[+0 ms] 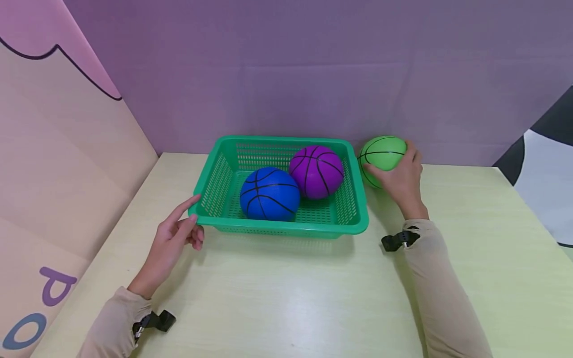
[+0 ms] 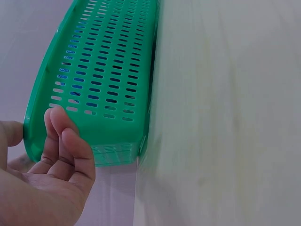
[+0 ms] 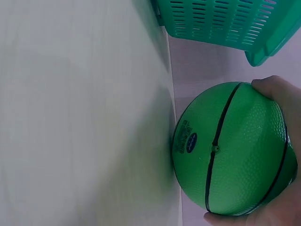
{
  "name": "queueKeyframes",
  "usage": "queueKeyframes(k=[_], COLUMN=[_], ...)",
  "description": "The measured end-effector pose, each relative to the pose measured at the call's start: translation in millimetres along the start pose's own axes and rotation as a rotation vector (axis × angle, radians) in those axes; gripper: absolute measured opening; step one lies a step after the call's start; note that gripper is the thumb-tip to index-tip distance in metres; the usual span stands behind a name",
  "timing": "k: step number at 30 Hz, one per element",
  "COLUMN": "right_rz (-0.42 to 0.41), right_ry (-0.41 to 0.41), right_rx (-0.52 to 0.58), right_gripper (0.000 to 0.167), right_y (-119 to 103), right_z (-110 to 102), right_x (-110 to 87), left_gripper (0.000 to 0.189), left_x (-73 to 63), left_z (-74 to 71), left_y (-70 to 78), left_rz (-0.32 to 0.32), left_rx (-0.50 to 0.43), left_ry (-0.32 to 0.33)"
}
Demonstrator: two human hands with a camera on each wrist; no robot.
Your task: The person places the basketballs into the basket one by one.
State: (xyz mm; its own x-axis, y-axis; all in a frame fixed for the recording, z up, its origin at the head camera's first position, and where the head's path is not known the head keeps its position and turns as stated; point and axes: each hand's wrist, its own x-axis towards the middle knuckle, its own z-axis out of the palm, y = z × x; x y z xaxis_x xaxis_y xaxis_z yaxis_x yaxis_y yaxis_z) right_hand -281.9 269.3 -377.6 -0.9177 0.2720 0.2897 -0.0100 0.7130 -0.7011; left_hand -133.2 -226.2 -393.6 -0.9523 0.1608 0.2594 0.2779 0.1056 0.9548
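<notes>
A green plastic basket [image 1: 282, 225] with slotted walls stands on the table. Inside it lie a blue ball [image 1: 269, 195] and a purple ball [image 1: 317, 172], both with black basketball lines, side by side. My left hand [image 1: 172, 237] holds the basket's near left corner by the rim, thumb and index finger on the edge. In the left wrist view the other fingers of that hand bend beneath the rim. To the right of the basket, my right hand [image 1: 403, 176] grips a green ball [image 3: 230, 150], thumb on one side and fingers on the other.
The pale wooden table [image 1: 286, 298] meets a purple backdrop [image 1: 286, 74] just behind the basket. A pale panel [image 1: 58, 174] with printed letters borders the left side. Black and white shapes [image 1: 546, 179] show at the right edge.
</notes>
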Motion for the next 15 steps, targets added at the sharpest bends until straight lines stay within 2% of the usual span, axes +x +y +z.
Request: queueKeyframes(k=[15], right_rz=[0.01], right_ry=[0.028], right_rx=[0.052], right_gripper=[0.113], right_y=[3.1], right_z=[-3.0], right_x=[-1.1], left_gripper=[0.046], left_x=[-0.1], left_z=[1.0], left_y=[0.7], left_rz=[0.0], left_rx=[0.008], left_ry=[0.004])
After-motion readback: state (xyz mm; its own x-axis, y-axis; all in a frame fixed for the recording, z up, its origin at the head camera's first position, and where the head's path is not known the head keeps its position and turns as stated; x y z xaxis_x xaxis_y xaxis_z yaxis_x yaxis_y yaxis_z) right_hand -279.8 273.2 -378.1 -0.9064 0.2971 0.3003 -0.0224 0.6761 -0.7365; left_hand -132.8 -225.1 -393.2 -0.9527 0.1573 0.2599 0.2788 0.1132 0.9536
